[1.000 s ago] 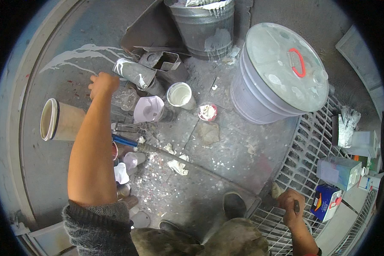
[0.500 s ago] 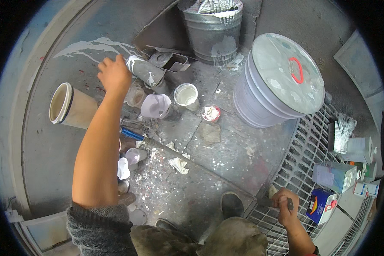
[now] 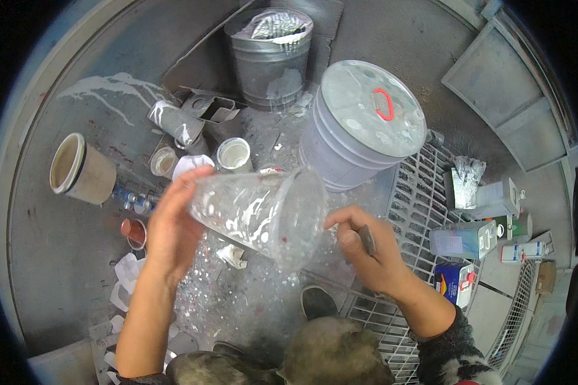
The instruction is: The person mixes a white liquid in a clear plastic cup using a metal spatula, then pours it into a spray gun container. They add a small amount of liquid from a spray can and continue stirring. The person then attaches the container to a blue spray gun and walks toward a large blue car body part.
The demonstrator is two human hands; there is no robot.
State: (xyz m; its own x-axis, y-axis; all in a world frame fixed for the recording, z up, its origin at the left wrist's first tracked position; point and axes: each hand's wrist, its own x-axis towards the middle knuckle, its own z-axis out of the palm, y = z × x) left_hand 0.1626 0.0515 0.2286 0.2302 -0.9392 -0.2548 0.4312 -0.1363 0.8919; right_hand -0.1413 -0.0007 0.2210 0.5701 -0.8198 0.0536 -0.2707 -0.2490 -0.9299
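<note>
My left hand (image 3: 173,237) grips a clear plastic cup (image 3: 244,212), smeared with white paint and lying on its side in the air. My right hand (image 3: 372,256) is curled round a small dark tool (image 3: 368,239), mostly hidden by my fingers, with my forefinger at the cup's rim. Behind the cup stand a white-lined pot (image 3: 233,154) and a pale plastic cup (image 3: 164,160). A crumpled white scrap (image 3: 232,256) lies on the speckled floor below.
A large lidded plastic drum (image 3: 340,147) and a metal bucket (image 3: 270,70) stand at the back. A beige container (image 3: 96,176) and paint-streaked cans (image 3: 176,122) are at the left. Metal grating (image 3: 410,199) runs down the right, beside several solvent cans (image 3: 459,237).
My left hand has come down from the cans at the back left, with a clear cup in it. My right hand has moved up and inward to the cup's rim.
</note>
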